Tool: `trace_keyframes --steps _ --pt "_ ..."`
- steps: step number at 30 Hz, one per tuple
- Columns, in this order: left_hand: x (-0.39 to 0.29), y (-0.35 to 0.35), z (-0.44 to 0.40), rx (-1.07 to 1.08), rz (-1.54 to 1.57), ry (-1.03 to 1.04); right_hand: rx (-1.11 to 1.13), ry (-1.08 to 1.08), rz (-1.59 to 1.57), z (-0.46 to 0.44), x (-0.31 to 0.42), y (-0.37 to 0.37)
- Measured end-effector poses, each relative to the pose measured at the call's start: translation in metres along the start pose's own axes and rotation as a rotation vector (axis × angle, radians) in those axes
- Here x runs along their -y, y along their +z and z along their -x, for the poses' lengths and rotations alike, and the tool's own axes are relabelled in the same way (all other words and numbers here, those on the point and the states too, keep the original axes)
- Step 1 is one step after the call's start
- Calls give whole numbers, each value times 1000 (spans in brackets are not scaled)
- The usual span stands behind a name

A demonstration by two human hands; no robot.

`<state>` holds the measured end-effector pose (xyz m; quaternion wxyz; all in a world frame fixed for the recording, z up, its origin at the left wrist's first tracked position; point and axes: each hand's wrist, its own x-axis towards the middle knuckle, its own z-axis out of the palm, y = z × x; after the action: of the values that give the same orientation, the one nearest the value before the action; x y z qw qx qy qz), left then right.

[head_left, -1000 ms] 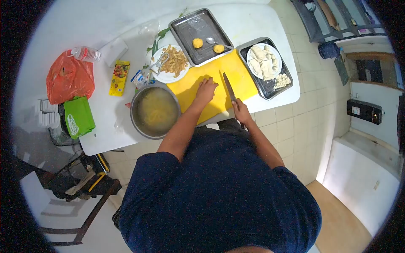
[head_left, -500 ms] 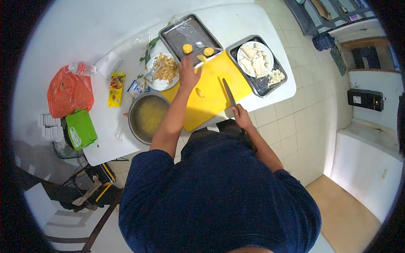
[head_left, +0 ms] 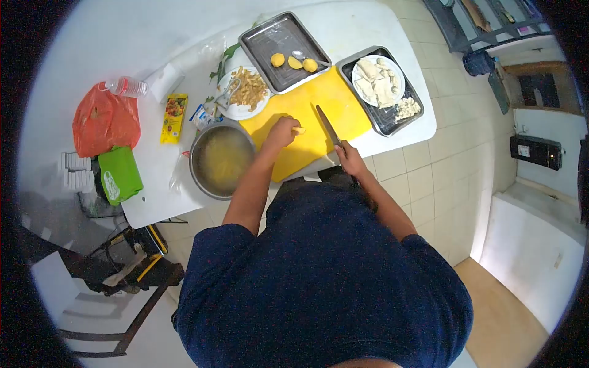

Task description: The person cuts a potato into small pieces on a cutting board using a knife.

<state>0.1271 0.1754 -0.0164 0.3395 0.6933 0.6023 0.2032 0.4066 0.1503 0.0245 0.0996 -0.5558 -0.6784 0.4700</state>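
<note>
My left hand (head_left: 283,132) is closed on a yellow piece (head_left: 299,130) over the yellow cutting board (head_left: 319,116). The fingers of my right hand (head_left: 350,159) wrap round the handle of a knife (head_left: 327,125), whose blade points away from me above the board's right part. Beyond the board, a metal tray (head_left: 261,49) holds three yellow pieces, the middle one (head_left: 294,62) smaller, and a spoon (head_left: 299,55). The steel pot (head_left: 223,161) of yellowish contents in liquid stands left of the board.
A white plate of brown strips (head_left: 248,89) lies left of the tray. On the right, a dark tray (head_left: 386,127) bears a plate of white pieces (head_left: 380,84). Further left are a yellow packet (head_left: 173,118), a bottle (head_left: 127,86), a red bag (head_left: 106,121) and a green bag (head_left: 121,174).
My left hand went to the metal tray, left a yellow piece between the two there, and came back to the board, where it now grips another piece. My right hand has kept the knife.
</note>
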Motion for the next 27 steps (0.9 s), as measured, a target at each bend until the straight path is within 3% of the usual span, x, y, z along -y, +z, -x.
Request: trace_keyframes --steps 4,7,13,19,27 --pt "-6 30 17 -185 62 -295 60 6 59 -3 8 5" --pt "-2 55 21 -203 902 -744 90 -36 123 -5 13 12" --pt "-5 70 35 -402 1070 -752 188 -22 301 -4 30 32" --pt "-6 74 36 -586 546 -388 191 -35 348 2 32 43" --pt "-23 60 33 -508 560 -471 117 -84 485 10 28 54"
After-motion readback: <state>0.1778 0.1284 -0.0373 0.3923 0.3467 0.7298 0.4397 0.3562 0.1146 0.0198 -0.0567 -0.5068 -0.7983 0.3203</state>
